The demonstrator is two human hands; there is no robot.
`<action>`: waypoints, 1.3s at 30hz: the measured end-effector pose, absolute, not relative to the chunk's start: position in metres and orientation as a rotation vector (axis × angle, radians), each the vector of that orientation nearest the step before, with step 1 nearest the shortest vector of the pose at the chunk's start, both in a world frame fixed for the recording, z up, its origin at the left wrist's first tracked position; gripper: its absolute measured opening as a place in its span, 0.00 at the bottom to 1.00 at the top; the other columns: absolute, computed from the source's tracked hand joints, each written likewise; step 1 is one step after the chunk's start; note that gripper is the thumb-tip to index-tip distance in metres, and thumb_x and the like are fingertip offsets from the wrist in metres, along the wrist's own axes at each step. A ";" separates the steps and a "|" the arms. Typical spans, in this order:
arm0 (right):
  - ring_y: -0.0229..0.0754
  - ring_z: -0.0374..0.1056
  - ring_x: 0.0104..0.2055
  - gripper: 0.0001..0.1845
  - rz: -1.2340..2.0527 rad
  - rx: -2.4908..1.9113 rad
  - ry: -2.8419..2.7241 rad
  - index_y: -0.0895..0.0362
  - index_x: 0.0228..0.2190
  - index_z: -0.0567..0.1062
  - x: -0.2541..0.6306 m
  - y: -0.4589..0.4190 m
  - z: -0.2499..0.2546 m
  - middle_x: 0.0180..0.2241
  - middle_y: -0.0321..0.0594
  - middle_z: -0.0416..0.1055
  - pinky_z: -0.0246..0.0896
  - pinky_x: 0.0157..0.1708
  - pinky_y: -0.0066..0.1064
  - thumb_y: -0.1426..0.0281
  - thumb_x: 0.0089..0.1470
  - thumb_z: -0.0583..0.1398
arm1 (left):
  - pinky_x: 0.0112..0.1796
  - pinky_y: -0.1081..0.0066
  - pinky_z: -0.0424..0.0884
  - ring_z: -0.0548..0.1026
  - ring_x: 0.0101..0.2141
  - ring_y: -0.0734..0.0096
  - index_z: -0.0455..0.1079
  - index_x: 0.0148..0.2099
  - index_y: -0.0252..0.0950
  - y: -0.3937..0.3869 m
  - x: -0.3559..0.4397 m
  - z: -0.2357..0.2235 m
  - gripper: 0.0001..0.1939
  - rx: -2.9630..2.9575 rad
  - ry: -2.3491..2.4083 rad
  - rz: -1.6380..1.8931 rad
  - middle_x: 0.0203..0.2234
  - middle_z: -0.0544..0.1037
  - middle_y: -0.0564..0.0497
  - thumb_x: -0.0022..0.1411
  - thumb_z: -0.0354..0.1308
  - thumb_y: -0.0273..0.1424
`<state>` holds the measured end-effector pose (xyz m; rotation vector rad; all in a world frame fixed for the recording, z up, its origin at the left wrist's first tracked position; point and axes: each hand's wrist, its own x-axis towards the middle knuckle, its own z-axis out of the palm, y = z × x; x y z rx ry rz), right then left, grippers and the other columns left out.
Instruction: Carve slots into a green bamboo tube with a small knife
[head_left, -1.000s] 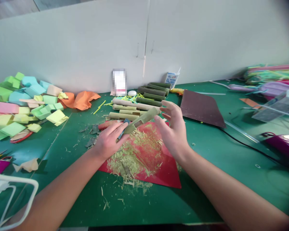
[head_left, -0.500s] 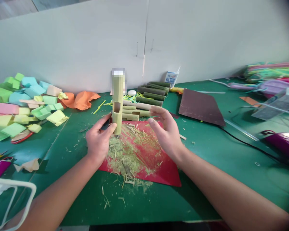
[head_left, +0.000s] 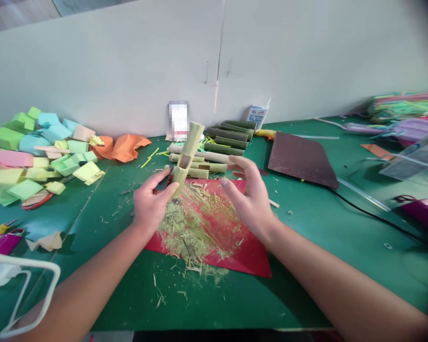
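Note:
A pale green bamboo tube (head_left: 192, 142) with a notch cut in its side leans to the right, its lower end pinched by my left hand (head_left: 150, 199). A small dark piece (head_left: 163, 181) also shows between those fingers; its kind is unclear. My right hand (head_left: 249, 192) hovers right of the tube, fingers curved and apart, holding nothing. Beneath both hands lies a red sheet (head_left: 249, 259) strewn with bamboo shavings (head_left: 185, 232). Just beyond it are several cut bamboo pieces (head_left: 214, 167), partly behind the held tube.
Folded paper pieces (head_left: 24, 175) and crumpled orange paper (head_left: 128, 146) lie at the left. Dark green bamboo lengths (head_left: 231, 135) sit by the wall. A brown board (head_left: 299, 159), a black cable (head_left: 367, 206) and a purple device (head_left: 423, 213) occupy the right. A white frame (head_left: 53, 280) stands near left.
The bamboo tube has tipped from upright to leaning right, still in my left hand. My right hand keeps about the same open pose. The whole view has shifted slightly.

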<state>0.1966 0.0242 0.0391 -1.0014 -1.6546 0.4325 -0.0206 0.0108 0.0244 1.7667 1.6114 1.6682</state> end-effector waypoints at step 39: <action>0.35 0.56 0.24 0.05 0.355 -1.529 -2.323 0.55 0.22 0.63 0.189 0.008 0.044 0.24 0.36 0.65 0.44 0.22 0.28 0.68 0.43 0.56 | 0.48 0.65 0.68 0.72 0.44 0.66 0.70 0.50 0.35 0.020 -0.036 0.019 0.15 2.507 1.399 1.228 0.43 0.75 0.46 0.60 0.52 0.26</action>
